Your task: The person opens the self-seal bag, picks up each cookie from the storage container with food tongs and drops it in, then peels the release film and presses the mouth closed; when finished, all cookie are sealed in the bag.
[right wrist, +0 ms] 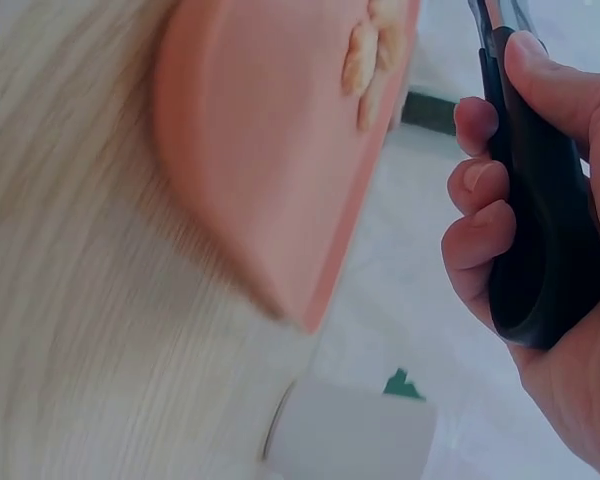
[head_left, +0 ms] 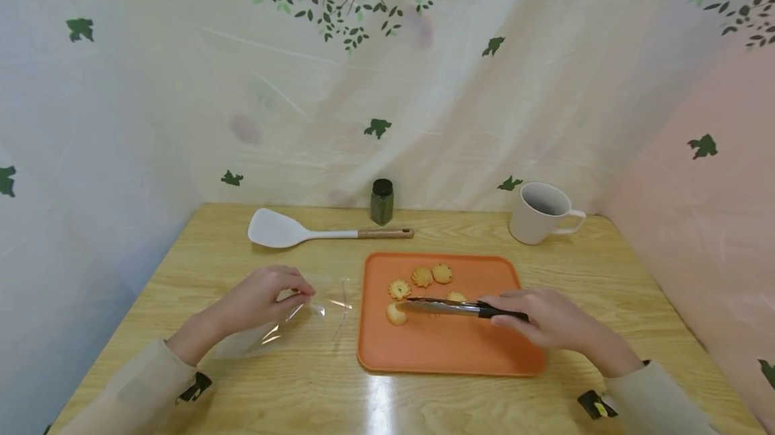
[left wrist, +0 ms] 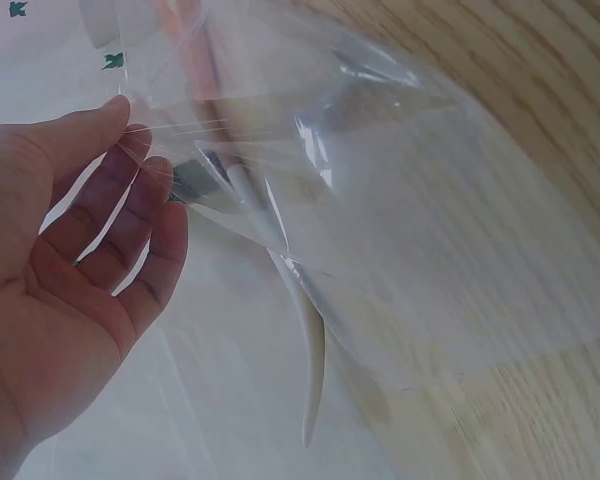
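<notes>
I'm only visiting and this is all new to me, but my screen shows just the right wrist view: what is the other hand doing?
Observer: The left hand is pinching a clear plastic bag.

Visitor: And the black-handled tool I see here, where does its far end go?

Observer: In the head view, it is over the left part of the orange tray, close to a round biscuit; whether they touch I can't tell.

Visitor: Is any other tool lying about?

Observer: Yes, a white spatula lies on the table, farther back than the tray.
</notes>
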`<control>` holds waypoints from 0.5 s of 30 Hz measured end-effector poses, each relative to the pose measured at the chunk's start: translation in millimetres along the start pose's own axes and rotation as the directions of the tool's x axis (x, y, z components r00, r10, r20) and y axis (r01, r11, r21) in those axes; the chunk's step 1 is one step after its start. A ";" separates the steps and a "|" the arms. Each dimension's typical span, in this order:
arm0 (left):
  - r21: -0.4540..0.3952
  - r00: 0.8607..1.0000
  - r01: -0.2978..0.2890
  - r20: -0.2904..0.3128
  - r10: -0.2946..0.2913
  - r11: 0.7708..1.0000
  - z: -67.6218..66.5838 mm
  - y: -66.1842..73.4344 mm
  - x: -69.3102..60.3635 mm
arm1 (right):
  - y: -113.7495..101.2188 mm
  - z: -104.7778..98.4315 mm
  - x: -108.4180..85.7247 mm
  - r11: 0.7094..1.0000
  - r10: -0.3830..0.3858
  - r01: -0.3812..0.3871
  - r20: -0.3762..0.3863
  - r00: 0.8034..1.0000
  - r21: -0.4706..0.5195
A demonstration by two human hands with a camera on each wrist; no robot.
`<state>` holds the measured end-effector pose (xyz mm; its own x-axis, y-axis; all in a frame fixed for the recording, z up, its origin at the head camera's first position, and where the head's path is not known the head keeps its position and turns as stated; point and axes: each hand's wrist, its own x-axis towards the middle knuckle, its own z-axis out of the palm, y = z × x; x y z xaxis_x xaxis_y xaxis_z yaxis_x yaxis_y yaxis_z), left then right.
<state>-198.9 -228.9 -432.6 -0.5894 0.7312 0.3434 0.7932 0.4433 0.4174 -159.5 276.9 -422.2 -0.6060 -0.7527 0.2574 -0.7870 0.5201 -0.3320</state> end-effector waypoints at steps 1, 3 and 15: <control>-0.002 1.000 -0.001 -0.004 0.001 1.000 0.7 0.3 0.1 | -0.6 1.2 3.8 1.000 -0.006 0.006 0.005 1.000 0.002; -0.001 1.000 -0.012 -0.015 0.012 1.000 2.4 1.0 0.8 | -2.8 3.2 13.7 0.999 -0.022 0.022 0.015 1.000 0.024; -0.020 0.999 -0.042 -0.028 0.041 0.999 5.3 9.8 9.8 | -17.0 21.4 82.6 0.988 -0.035 0.015 0.128 0.991 0.154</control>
<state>-196.2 -214.7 -429.6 -0.5600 0.7344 0.3835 0.8140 0.4017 0.4194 -193.7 197.2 -414.8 -0.5581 -0.8159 0.1511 -0.7689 0.4400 -0.4640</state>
